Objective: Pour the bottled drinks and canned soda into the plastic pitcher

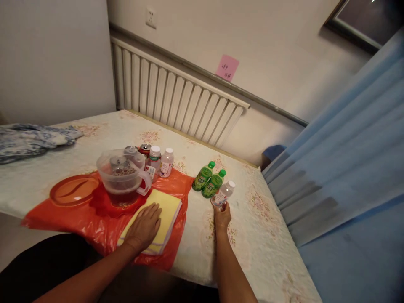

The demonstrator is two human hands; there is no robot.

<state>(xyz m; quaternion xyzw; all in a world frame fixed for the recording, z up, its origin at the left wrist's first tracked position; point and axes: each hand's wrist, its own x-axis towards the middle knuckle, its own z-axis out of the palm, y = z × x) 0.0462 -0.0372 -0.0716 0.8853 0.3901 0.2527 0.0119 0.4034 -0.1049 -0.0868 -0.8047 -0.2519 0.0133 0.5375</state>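
My left hand (144,227) lies flat, palm down, on a folded yellow cloth (164,212) that rests on a red plastic sheet (94,219). My right hand (222,215) grips the base of a small clear bottle with a white cap (224,192), which lies tilted on the table beside two green bottles (208,179). Behind the cloth stands a clear plastic jug (121,176) holding dark liquid.
An orange lid (74,189) lies on the red sheet at left. Two white-capped bottles (160,162) and cans (145,148) stand behind the jug. Blue patterned fabric (28,139) lies far left. A radiator (176,101) lines the wall; a blue curtain (347,168) hangs right.
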